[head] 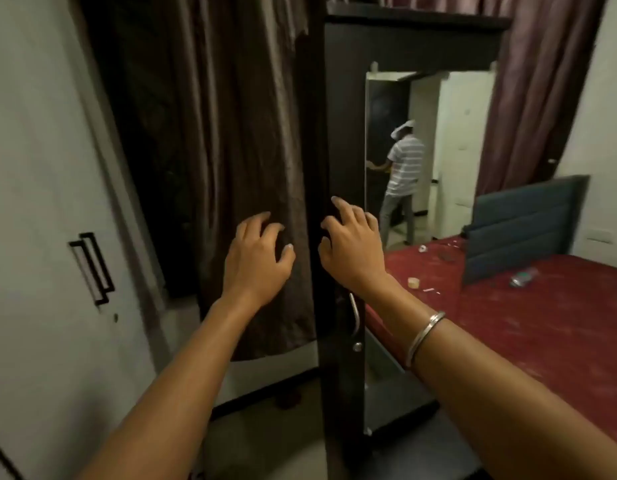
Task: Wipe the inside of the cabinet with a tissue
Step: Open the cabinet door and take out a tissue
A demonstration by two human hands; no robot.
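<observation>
Behind both hands, curtain (230,150) flanks the dark cabinet (341,168).

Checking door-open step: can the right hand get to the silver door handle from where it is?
Probably yes. The right hand rests on the dark cabinet door edge, directly above the silver handle. Only its own wrist crosses in front; nothing else blocks a slide down. Hand holds nothing.

One view only, from my head, looking forward and down along both forearms. My left hand (256,252) and right hand (352,242) sit close, mid-frame, at the dark cabinet (341,133); the bed (542,323) lies off right.
</observation>
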